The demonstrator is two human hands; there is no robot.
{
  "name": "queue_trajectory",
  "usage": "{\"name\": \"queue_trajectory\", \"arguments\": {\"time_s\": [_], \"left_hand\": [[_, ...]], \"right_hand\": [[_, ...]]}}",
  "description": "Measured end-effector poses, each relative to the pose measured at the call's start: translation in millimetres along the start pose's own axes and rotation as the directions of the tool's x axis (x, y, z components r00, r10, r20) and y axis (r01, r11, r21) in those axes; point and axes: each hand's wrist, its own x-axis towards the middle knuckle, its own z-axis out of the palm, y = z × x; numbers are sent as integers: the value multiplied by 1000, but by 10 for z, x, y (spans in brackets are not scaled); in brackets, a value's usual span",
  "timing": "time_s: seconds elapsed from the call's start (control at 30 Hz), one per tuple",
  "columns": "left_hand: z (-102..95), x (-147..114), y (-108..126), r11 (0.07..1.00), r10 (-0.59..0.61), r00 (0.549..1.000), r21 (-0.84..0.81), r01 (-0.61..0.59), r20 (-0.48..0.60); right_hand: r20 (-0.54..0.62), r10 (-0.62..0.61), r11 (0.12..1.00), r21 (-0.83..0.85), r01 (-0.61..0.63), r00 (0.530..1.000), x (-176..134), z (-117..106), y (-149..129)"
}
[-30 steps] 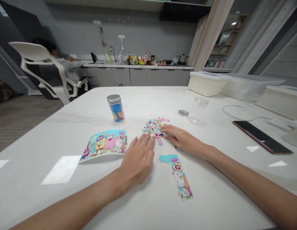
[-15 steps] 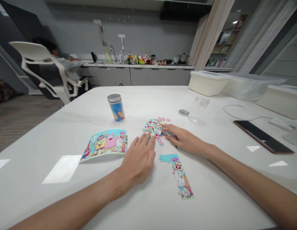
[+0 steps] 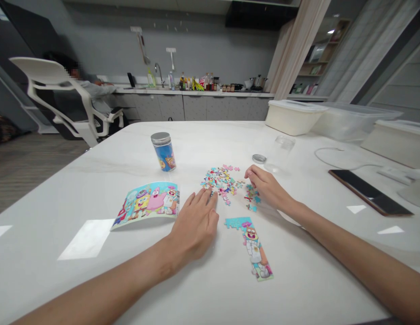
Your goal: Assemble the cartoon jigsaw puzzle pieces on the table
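Observation:
A heap of loose colourful puzzle pieces (image 3: 221,180) lies in the middle of the white table (image 3: 95,158). My left hand (image 3: 195,223) rests flat on the table, fingers apart, its fingertips at the heap's near edge. My right hand (image 3: 268,188) is to the right of the heap, fingers curled down beside a few scattered pieces (image 3: 251,197); nothing is visibly held. A joined strip of puzzle (image 3: 253,247) lies in front of both hands. A cartoon picture card (image 3: 147,204) lies left of my left hand.
A blue tin with a metal lid (image 3: 163,151) stands behind the card. A loose lid (image 3: 259,158) and a clear jar (image 3: 280,154) lie right of the heap. Plastic boxes (image 3: 293,116), a cable and a phone (image 3: 371,192) fill the right. A person sits in a white chair (image 3: 57,97) far left.
My right hand has lifted off the heap and moved right and slightly away, uncovering a few scattered pieces. My left hand has stayed in place.

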Motion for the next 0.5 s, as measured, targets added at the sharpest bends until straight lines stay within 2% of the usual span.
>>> {"name": "queue_trajectory", "arguments": {"time_s": [0.1,0.3,0.4,0.5], "left_hand": [[-2,-5,4,1000,8,1000,0,-8,-6],[-6,-6,8,999,33,999,27,-32,-28],[2,-3,10,999,40,998,39,-39,-40],[22,7,9,997,46,998,68,-43,-47]], "right_hand": [[52,48,996,71,-52,997,-7,11,-13],[125,10,943,328,-51,992,-13,44,-61],[96,34,960,275,-59,995,-16,33,-80],[147,86,963,240,-120,985,-30,26,-108]]}}
